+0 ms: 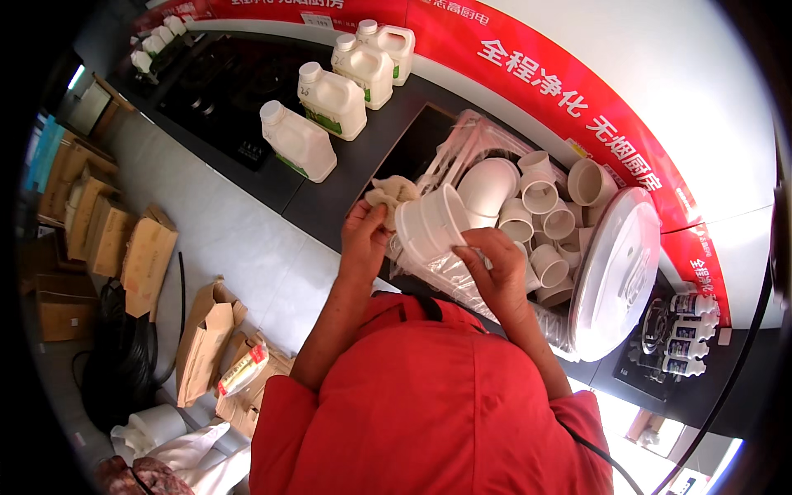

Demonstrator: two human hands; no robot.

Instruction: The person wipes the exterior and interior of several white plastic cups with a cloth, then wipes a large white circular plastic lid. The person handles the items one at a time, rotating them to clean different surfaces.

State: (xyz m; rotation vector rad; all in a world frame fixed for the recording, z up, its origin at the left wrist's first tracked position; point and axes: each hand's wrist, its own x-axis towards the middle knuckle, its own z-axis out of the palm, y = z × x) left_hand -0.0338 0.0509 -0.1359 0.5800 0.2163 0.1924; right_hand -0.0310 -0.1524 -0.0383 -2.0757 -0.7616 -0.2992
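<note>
My right hand (pixel 495 263) grips the rim of a white plastic pipe coupling (pixel 431 224), its wide opening facing up and to the right. A crumpled beige cloth (pixel 393 193) is pinched between the thumb and fingers of my left hand (pixel 366 232), close to the coupling's left end. Behind and right of the coupling, a large white pipe elbow (pixel 489 185) and several smaller pipe fittings (pixel 548 266) lie in a plastic-wrapped tray or box. A round white lid or basin (pixel 619 278) leans at the right side of these fittings.
White jugs (pixel 331 102) stand on the dark countertop (pixel 322 201) beside a black gas hob (pixel 216 93). Several white bottles (pixel 687 346) stand at the right by another hob. Cardboard boxes (pixel 204 340), a black hose coil (pixel 120 359) and a pipe piece (pixel 158 424) lie on the floor at left.
</note>
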